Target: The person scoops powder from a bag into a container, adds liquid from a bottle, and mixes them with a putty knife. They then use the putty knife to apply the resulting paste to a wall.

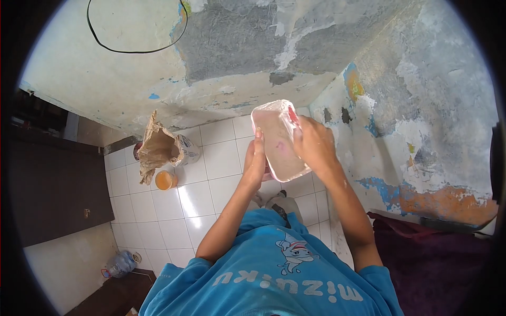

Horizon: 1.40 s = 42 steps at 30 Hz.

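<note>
A rectangular plastic tub (pixel 278 141) with a pale rim is held up in front of me, tilted so its inside faces me. Greyish-pink residue and a small pink smear show on its bottom. My left hand (pixel 255 160) grips the tub's left side, thumb along the rim and fingers behind. At the upper right rim, my right hand (pixel 315 143) is closed around a red tool smeared with white paste (pixel 293 116), perhaps a scraper. Most of that tool is hidden by the fingers and the rim.
On the white tiled floor stand an open paper sack (pixel 158 142), a white bucket (pixel 188 150) and an orange tub (pixel 166 180). The walls (pixel 232 47) have grey and white patches and peeling paint. A dark door (pixel 63 184) and plastic bottle (pixel 121 263) are left; dark cloth (pixel 421 268) lies right.
</note>
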Motion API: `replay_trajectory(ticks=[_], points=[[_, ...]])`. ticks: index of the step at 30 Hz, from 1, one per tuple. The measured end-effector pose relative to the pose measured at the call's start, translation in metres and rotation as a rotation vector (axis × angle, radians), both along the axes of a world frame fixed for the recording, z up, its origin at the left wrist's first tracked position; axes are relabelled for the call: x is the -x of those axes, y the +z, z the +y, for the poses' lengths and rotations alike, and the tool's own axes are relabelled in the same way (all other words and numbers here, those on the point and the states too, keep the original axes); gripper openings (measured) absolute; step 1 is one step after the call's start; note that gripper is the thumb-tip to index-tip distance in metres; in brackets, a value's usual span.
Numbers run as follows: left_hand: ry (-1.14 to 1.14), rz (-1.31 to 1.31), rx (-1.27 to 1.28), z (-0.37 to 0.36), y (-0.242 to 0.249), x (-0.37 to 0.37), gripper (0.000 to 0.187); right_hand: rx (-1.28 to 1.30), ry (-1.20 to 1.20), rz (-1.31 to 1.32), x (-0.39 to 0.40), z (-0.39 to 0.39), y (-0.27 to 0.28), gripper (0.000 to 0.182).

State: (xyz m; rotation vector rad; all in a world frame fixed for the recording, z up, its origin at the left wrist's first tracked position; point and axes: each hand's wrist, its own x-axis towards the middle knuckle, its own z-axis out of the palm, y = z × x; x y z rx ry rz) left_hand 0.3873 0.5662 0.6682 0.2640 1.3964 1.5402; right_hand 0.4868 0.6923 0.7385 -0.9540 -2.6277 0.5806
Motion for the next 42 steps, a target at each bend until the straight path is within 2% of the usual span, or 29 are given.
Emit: replay_trajectory(ticks=[1,4,8,10,12,14,16,17,19,22,24,28,30,31,33,35,36,37,39,42], points=[[0.046,-0.042,0.103,0.001,0.006,-0.001,0.088,-0.016,0.008,-0.063,-0.006,-0.003,0.003,0.034],[0.044,-0.006,0.032,0.006,-0.004,0.003,0.087,0.097,0.031,-0.103,-0.003,-0.032,0.009,0.033],[0.071,0.047,0.009,0.008,-0.029,0.001,0.089,-0.043,0.107,0.154,0.025,-0.032,-0.006,0.036],[0.030,0.018,0.088,0.006,-0.022,0.001,0.089,-0.025,0.080,0.190,0.029,-0.018,-0.004,0.037],[0.005,-0.006,0.106,0.004,-0.011,0.005,0.089,0.001,0.012,-0.025,0.021,-0.007,0.005,0.036],[0.076,-0.039,0.065,0.004,-0.003,0.005,0.089,-0.019,0.024,0.025,0.012,-0.007,0.000,0.035],[0.064,-0.044,0.061,0.003,0.000,0.010,0.089,0.061,0.048,-0.139,0.007,-0.024,0.008,0.034],[0.045,-0.045,0.058,0.003,0.000,0.011,0.090,0.060,0.046,-0.140,0.009,-0.030,0.003,0.034],[0.064,-0.025,0.052,0.006,-0.013,0.009,0.090,0.041,0.104,0.058,0.018,-0.041,-0.013,0.033],[0.039,0.036,0.049,0.006,-0.031,0.010,0.092,-0.031,0.059,0.164,0.042,-0.032,-0.018,0.026],[0.038,-0.072,0.070,0.005,-0.023,0.012,0.094,0.030,0.028,0.098,0.039,-0.023,-0.015,0.025],[0.031,-0.076,0.104,0.003,-0.010,0.018,0.096,-0.055,0.014,0.015,0.026,-0.022,0.001,0.026],[0.044,-0.080,0.078,0.004,-0.014,0.018,0.096,-0.002,0.063,-0.194,0.018,-0.040,0.010,0.025],[0.056,-0.080,0.056,0.004,-0.018,0.018,0.095,-0.004,0.062,-0.193,0.022,-0.041,0.003,0.025],[0.050,-0.037,0.049,0.003,-0.030,0.013,0.094,0.045,0.113,-0.004,0.032,-0.042,-0.015,0.031],[0.066,0.043,0.047,0.003,-0.043,0.010,0.092,0.032,0.054,0.019,0.041,-0.031,-0.014,0.030],[0.066,0.045,0.045,0.002,-0.040,0.012,0.092,0.022,0.003,0.040,0.044,-0.028,-0.010,0.029],[0.062,-0.001,0.049,-0.001,-0.030,0.017,0.091,0.103,-0.064,-0.084,0.042,-0.028,0.010,0.028],[0.075,-0.086,0.033,-0.006,0.000,0.024,0.089,0.075,-0.019,-0.059,0.021,-0.016,-0.003,0.028],[0.053,-0.028,0.036,-0.005,-0.004,0.026,0.090,0.057,0.053,-0.046,0.015,-0.032,-0.008,0.029]])
